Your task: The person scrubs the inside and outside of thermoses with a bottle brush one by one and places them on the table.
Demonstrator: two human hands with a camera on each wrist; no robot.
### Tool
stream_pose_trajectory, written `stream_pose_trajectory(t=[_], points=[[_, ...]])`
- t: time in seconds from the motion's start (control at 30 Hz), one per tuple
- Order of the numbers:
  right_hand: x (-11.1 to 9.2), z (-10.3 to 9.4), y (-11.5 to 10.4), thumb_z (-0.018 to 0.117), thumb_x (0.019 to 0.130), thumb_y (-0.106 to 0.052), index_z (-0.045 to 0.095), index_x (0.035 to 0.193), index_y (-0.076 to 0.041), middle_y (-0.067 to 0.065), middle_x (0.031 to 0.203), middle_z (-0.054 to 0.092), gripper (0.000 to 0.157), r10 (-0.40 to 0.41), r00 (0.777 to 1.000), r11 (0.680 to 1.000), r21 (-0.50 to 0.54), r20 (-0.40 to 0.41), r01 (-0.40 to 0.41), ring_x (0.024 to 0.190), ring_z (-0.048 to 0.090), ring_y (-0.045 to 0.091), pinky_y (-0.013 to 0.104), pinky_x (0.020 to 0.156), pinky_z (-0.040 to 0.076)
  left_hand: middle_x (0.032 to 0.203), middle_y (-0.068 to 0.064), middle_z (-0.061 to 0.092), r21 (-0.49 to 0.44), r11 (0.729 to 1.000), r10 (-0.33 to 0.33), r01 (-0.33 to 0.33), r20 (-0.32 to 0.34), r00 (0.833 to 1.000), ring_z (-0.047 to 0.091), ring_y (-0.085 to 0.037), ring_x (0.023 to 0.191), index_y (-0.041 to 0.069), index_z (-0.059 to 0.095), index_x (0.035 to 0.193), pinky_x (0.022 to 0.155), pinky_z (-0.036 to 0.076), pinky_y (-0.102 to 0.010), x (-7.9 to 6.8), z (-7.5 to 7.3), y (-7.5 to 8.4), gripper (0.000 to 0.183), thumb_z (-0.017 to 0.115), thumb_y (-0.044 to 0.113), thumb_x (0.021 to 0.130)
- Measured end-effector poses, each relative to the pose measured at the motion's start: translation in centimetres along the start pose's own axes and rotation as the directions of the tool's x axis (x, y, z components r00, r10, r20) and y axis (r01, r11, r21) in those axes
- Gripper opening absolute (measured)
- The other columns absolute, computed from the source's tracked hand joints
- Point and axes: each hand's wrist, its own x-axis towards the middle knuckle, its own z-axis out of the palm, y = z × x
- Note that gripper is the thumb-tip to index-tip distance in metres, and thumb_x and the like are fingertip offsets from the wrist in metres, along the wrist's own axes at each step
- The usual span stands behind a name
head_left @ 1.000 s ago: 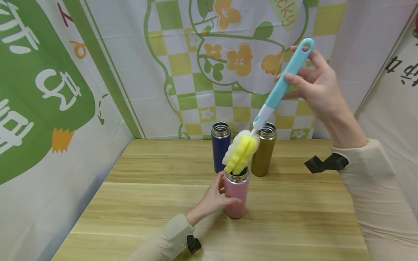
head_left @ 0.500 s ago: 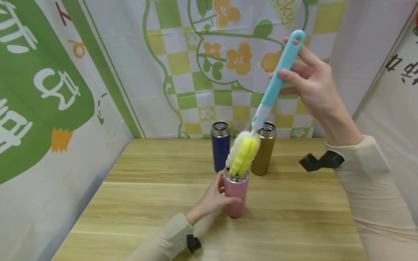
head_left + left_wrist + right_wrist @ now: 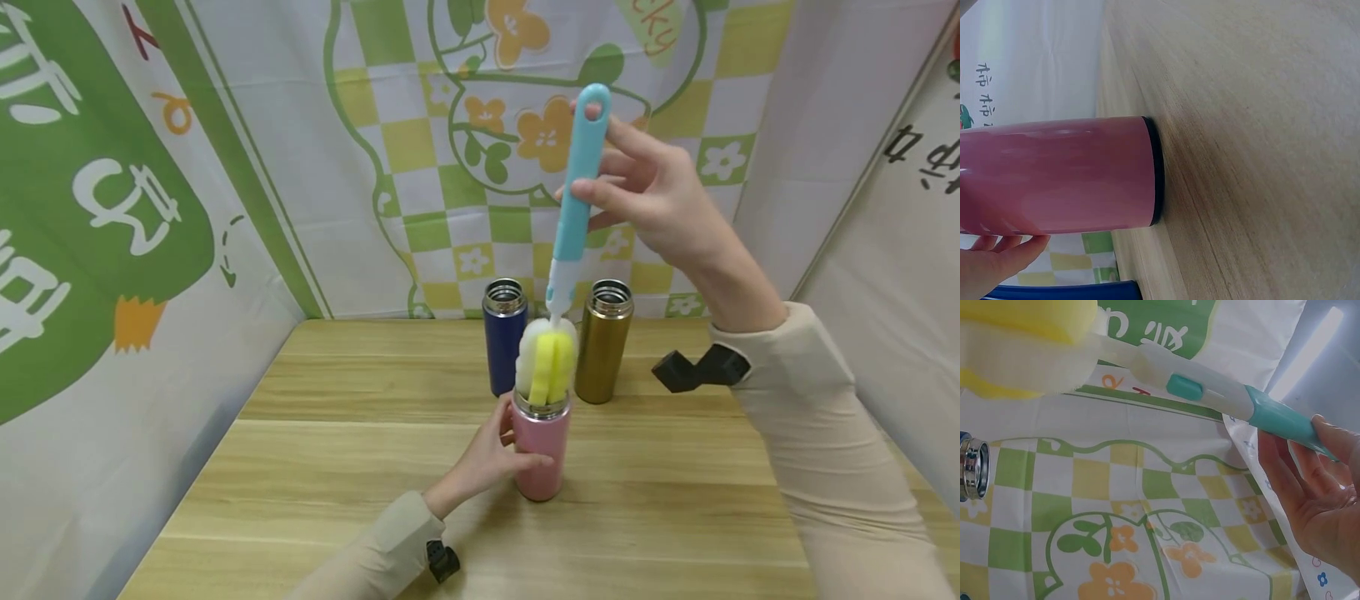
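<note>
A pink bottle (image 3: 540,454) stands upright on the wooden table, its metal-rimmed mouth uncovered. My left hand (image 3: 491,454) grips its side, thumb across the front; the left wrist view shows the pink bottle (image 3: 1060,178) with its dark base on the table. My right hand (image 3: 652,196) pinches the turquoise handle of a sponge bottle brush (image 3: 581,183), held almost upright above. The yellow and white sponge head (image 3: 551,362) is at the bottle's mouth, its lower tip at the rim. In the right wrist view, fingers (image 3: 1291,475) curl around the brush handle (image 3: 1285,419).
Behind the pink bottle stand an uncovered blue bottle (image 3: 506,342) on the left and an uncovered gold bottle (image 3: 604,346) on the right. A printed cloth (image 3: 360,275) hangs along the table's back edge. Bare wooden tabletop (image 3: 337,450) lies to the left.
My right hand has moved left, bringing the brush from a slant to nearly upright, with its sponge head now over the pink bottle's mouth. My left hand has stayed on the bottle.
</note>
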Motion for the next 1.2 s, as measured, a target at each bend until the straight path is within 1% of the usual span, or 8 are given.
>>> stream_pose_trajectory(t=[0.1, 0.33, 0.57, 0.67, 0.77, 0.9, 1.03, 1.2], points=[[0.0, 0.4, 0.1, 0.054, 0.083, 0.006, 0.039, 0.134, -0.012, 0.011, 0.087, 0.065, 0.057, -0.001, 1.000, 1.000, -0.017, 0.005, 0.001, 0.076, 0.063, 0.023, 0.035, 0.061, 0.052, 0.127, -0.014, 0.043, -0.005, 1.000, -0.006, 0.006, -0.003, 1.000, 0.046, -0.028, 0.112, 0.007, 0.027, 0.132, 0.091, 0.040, -0.039, -0.1, 0.0, 0.1, 0.076, 0.072, 0.002, 0.070], [-0.4, 0.9, 1.0, 0.055, 0.083, 0.005, 0.039, 0.134, -0.009, 0.007, 0.093, 0.064, 0.055, 0.024, 0.999, 1.000, -0.014, 0.042, -0.024, 0.081, 0.063, 0.019, 0.032, 0.061, 0.052, 0.126, -0.014, 0.044, 0.007, 1.000, 0.004, -0.004, -0.002, 1.000, 0.047, -0.028, 0.112, 0.008, 0.027, 0.131, 0.091, 0.040, -0.038, -0.1, 0.0, 0.0, 0.076, 0.072, 0.002, 0.070], [-0.9, 1.5, 1.5, 0.053, 0.083, 0.008, 0.038, 0.134, -0.010, 0.007, 0.100, 0.062, 0.056, 0.038, 0.999, 0.998, -0.059, 0.029, -0.036, 0.084, 0.063, 0.021, 0.035, 0.061, 0.052, 0.125, -0.014, 0.044, 0.013, 1.000, 0.003, -0.003, 0.000, 1.000, 0.047, -0.028, 0.111, 0.007, 0.028, 0.131, 0.090, 0.040, -0.038, -0.1, 0.0, -0.1, 0.075, 0.072, 0.003, 0.070], [-1.0, 1.7, 1.7, 0.054, 0.082, 0.009, 0.038, 0.134, -0.008, 0.007, 0.096, 0.063, 0.056, 0.033, 0.999, 0.999, -0.044, 0.034, -0.032, 0.081, 0.064, 0.022, 0.036, 0.061, 0.052, 0.125, -0.015, 0.044, 0.009, 1.000, 0.003, -0.003, -0.002, 1.000, 0.047, -0.028, 0.111, 0.007, 0.027, 0.131, 0.090, 0.040, -0.038, -0.1, 0.1, -0.1, 0.076, 0.072, 0.002, 0.070], [-1.3, 2.0, 2.1, 0.054, 0.082, 0.008, 0.039, 0.133, -0.005, 0.006, 0.090, 0.064, 0.055, 0.031, 0.999, 0.998, -0.057, 0.042, -0.029, 0.078, 0.064, 0.022, 0.037, 0.060, 0.052, 0.126, -0.015, 0.044, 0.004, 1.000, -0.003, 0.003, -0.003, 1.000, 0.046, -0.028, 0.112, 0.007, 0.027, 0.132, 0.091, 0.039, -0.040, -0.1, 0.1, 0.0, 0.076, 0.071, 0.002, 0.070], [-1.9, 2.2, 2.5, 0.054, 0.083, 0.006, 0.039, 0.133, -0.005, 0.006, 0.091, 0.064, 0.054, 0.042, 0.998, 0.996, -0.086, 0.042, -0.039, 0.076, 0.064, 0.021, 0.036, 0.060, 0.052, 0.126, -0.014, 0.044, 0.005, 1.000, -0.012, 0.012, -0.003, 1.000, 0.046, -0.028, 0.112, 0.008, 0.027, 0.132, 0.091, 0.039, -0.040, -0.1, 0.2, 0.0, 0.077, 0.071, 0.002, 0.070], [-2.4, 2.2, 2.7, 0.054, 0.083, 0.006, 0.038, 0.134, -0.007, 0.007, 0.090, 0.065, 0.055, 0.045, 0.998, 0.996, -0.078, 0.035, -0.042, 0.075, 0.064, 0.022, 0.036, 0.061, 0.052, 0.125, -0.015, 0.044, 0.005, 1.000, -0.005, 0.005, -0.008, 1.000, 0.046, -0.028, 0.111, 0.008, 0.027, 0.132, 0.090, 0.039, -0.039, 0.0, 0.2, -0.2, 0.077, 0.072, 0.002, 0.069], [-2.8, 2.2, 3.0, 0.054, 0.083, 0.005, 0.038, 0.134, -0.007, 0.004, 0.089, 0.064, 0.055, 0.046, 0.998, 0.997, -0.064, 0.035, -0.044, 0.074, 0.064, 0.022, 0.037, 0.061, 0.052, 0.126, -0.013, 0.044, 0.009, 1.000, -0.003, 0.003, -0.006, 1.000, 0.047, -0.027, 0.111, 0.008, 0.027, 0.131, 0.090, 0.040, -0.037, 0.1, 0.1, -0.5, 0.077, 0.073, 0.003, 0.069]])
